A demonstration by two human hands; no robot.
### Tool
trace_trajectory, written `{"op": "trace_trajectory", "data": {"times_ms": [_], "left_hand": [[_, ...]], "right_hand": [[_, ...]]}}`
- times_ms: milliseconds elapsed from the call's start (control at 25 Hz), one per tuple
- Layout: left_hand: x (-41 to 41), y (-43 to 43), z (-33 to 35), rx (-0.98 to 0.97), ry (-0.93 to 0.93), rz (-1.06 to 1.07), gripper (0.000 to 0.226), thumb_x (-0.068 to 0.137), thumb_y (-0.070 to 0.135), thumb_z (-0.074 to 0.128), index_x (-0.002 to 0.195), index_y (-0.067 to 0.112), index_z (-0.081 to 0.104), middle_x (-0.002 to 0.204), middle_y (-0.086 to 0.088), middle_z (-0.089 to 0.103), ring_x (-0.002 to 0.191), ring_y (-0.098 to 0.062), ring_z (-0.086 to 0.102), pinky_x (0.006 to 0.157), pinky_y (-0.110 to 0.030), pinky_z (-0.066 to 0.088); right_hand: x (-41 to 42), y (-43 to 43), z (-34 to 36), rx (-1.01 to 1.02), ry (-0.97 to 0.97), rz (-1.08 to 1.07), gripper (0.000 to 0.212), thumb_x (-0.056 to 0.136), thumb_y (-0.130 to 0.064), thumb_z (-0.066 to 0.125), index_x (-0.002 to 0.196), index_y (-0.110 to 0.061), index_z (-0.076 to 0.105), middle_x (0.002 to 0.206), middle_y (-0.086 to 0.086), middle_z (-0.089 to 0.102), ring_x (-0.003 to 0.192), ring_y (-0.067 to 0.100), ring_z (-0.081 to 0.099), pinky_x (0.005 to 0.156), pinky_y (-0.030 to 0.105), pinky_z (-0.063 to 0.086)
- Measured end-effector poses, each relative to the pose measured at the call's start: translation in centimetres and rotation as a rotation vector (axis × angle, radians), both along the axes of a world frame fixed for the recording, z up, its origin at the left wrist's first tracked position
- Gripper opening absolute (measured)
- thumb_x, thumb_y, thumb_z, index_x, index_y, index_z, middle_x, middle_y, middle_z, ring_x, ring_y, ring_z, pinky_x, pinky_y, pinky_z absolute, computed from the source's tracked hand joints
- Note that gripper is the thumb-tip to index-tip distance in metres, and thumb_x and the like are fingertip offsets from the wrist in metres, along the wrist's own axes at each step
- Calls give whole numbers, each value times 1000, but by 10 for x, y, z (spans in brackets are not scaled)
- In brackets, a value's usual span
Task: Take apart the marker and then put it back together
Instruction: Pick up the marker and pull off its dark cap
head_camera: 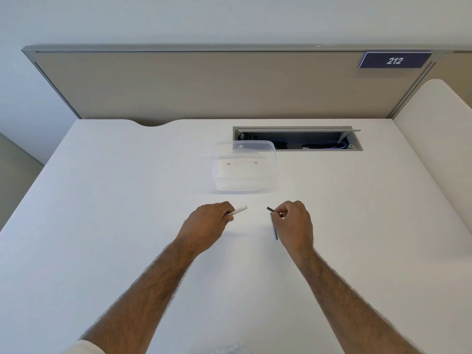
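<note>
My left hand (208, 222) holds the white marker barrel (238, 210), whose open end points right toward the other hand. My right hand (293, 223) pinches a small dark marker piece (270, 209) between its fingertips, its tip pointing left. A gap of bare table separates the two parts. A dark slim piece, likely the cap (274, 231), lies on the white table (127, 200) just left of my right hand and is partly hidden by it.
A clear plastic container (244, 166) stands beyond the hands, with two tiny items inside. Behind it an open cable hatch (297, 139) is cut into the table. A beige partition (204, 83) bearing a "212" label closes the far edge.
</note>
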State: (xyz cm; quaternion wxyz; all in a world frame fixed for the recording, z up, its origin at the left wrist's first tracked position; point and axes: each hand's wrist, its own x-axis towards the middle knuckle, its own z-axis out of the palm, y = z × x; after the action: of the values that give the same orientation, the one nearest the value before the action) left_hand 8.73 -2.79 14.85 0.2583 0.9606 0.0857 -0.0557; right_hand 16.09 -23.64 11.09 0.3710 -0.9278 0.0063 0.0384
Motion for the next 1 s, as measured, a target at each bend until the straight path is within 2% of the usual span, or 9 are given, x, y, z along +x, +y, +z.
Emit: {"op": "trace_trajectory", "data": {"times_ms": [120,200,320,520,640,840,1000], "left_hand": [[-1,1,-3,-9,1,7,13,103,33,49,96,29,59,82,10,63,76,-12,56,62,-33,48],[-2,2,-5,-13,2,8,12,103,34,50,96,30,59,83,11,64,76,-12,57,64,-36,51],[-3,3,-6,-16,14,4,12,103,34,49,98,30,60,82,11,63,76,-13,56,62,-34,48],[-4,7,-10,-17,13,8,12,104,34,49,100,30,59,84,11,64,77,-13,56,61,-33,47],[-4,11,-14,-26,12,20,10,104,34,49,99,33,58,85,12,64,76,-11,56,62,-33,48],[-2,11,-17,-16,6,2,11,104,34,49,101,30,59,85,11,65,78,-13,58,65,-37,51],[-1,10,-18,-4,8,-8,11,104,34,49,101,31,59,86,11,64,79,-14,58,65,-37,51]], "right_hand": [[-9,8,-20,-97,48,-4,10,86,-15,57,88,-16,67,97,0,60,91,20,61,71,36,53],[-13,15,-30,-217,21,8,11,88,-13,55,89,-13,66,98,3,57,97,23,55,67,36,52],[-18,24,-44,-352,-28,68,10,90,-11,54,89,-9,64,96,8,55,96,27,52,60,36,49],[-16,30,-55,-402,-45,83,7,90,-14,58,84,-11,58,86,7,60,86,28,56,60,36,45],[-16,30,-59,-431,-32,95,7,93,-16,54,90,-12,58,88,6,63,86,28,58,63,36,46],[-12,32,-62,-470,-41,117,15,98,-23,50,95,-11,58,92,7,65,86,28,62,61,32,38],[-10,32,-62,-487,-22,142,19,100,-26,48,99,-11,59,96,7,66,91,28,64,65,33,40]]}}
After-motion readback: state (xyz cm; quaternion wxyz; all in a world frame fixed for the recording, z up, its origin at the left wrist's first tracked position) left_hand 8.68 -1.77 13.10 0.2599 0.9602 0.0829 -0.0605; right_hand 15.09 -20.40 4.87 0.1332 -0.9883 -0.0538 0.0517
